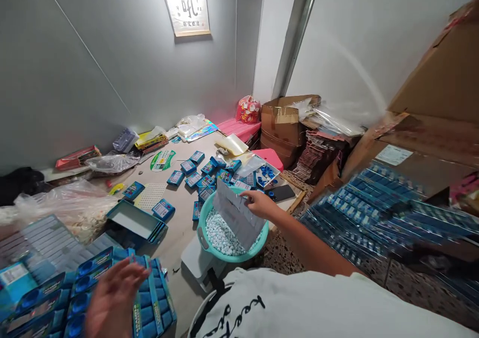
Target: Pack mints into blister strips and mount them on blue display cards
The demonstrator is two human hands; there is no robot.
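Note:
My right hand pinches the upper edge of a greyish translucent plastic tray, thin and flat. It is tilted, with its lower part down in a turquoise basket of small white pellets. The basket rests on a pale scale-like base. At the lower left my left hand, somewhat blurred, is raised over or beside rows of blue packs; its fingers are extended and I see nothing in them. Whether it touches the packs I cannot tell.
Several small blue boxes lie scattered behind the basket. An open blue box and clear compartment trays are to the left. A dark phone and a white tray of blue pieces lie right. Wrapped blue packs are stacked farther right.

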